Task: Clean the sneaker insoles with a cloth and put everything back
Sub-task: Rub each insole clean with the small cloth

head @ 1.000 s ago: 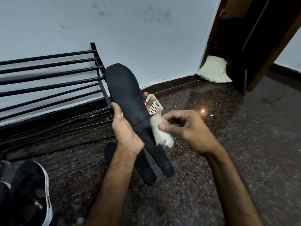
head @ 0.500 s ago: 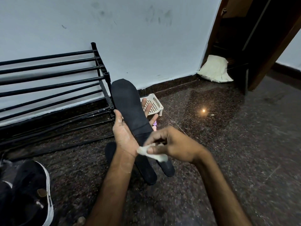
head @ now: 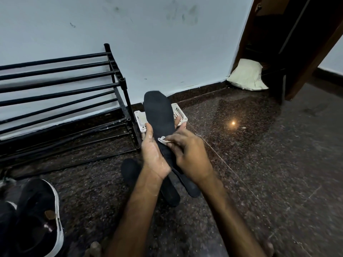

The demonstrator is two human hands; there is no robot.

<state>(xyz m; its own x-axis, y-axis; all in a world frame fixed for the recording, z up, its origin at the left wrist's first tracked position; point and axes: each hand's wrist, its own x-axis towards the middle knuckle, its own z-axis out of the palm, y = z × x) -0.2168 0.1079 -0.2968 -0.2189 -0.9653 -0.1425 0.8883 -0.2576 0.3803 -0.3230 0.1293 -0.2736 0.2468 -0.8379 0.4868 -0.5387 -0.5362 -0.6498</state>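
Head view: cleaning is underway, nothing is put back yet.

The left hand (head: pixel 154 154) holds the held insole (head: pixel 159 114) from beneath at its middle. The thumb lies along the near edge and the fingers (head: pixel 177 121) curl up round the far edge. The toe end tilts up toward the wall and the heel end hangs low over the floor (head: pixel 259 164).

The right hand (head: pixel 189 156) pinches the white cloth (head: pixel 163 140) and presses it onto the insole's top face about midway. Only a corner of the cloth shows; the rest is under the hand.

The second insole (head: pixel 132 169) lies flat on the floor under both wrists, partly hidden. I can't tell whether it has been wiped.

A black sneaker (head: pixel 39 216) stands on the floor at bottom left, well apart from the hands. Its opening is too dark to read. A dark shape beside it is cut off by the frame edge, likely its pair.

A white basket (head: pixel 181 113) sits behind the held insole, just beside the shoe rack (head: pixel 118 84).

My estimate is half done at best. What's left:
- finish this insole
- possibly wipe the other
- fit both back into the sneakers
- stow the cloth — the basket looks like the place
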